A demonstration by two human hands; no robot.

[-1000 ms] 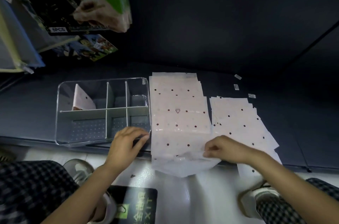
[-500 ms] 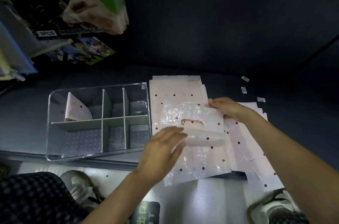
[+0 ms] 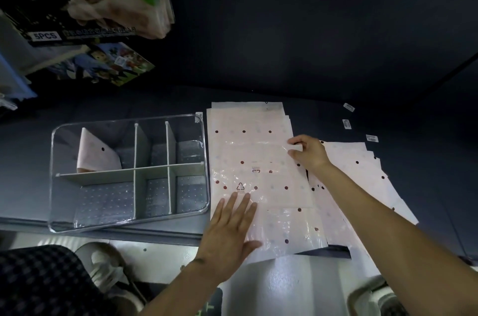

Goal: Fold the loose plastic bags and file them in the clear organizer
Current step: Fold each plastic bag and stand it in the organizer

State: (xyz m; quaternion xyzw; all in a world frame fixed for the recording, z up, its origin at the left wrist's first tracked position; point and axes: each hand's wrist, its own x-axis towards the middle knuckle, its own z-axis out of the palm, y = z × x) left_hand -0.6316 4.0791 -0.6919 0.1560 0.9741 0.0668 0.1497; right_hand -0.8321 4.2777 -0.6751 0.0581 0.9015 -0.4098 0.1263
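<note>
- The clear organizer (image 3: pixel 129 173) is the landmark; the dotted plastic bag being folded (image 3: pixel 261 176) lies just beside its right wall, on top of a stack of like bags.
- The bag's long axis runs from the near table edge toward the far wall, parallel to the organizer's right wall; its near part appears doubled over toward the far end.
- The left hand (image 3: pixel 230 227) lies flat with fingers straight and slightly spread, pressing the near part of the bag, close to the organizer's near right corner.
- The right hand (image 3: pixel 307 152) is at the bag's far right edge, away from the organizer, fingers curled and pinching the edge of the folded layer.
- The left hand is the nearer one to the organizer, so filing probably falls to it; the next fold likely runs across the long axis.
- One folded bag (image 3: pixel 95 155) already stands in the organizer's far left compartment; more loose bags (image 3: pixel 362 173) lie farther right.
</note>
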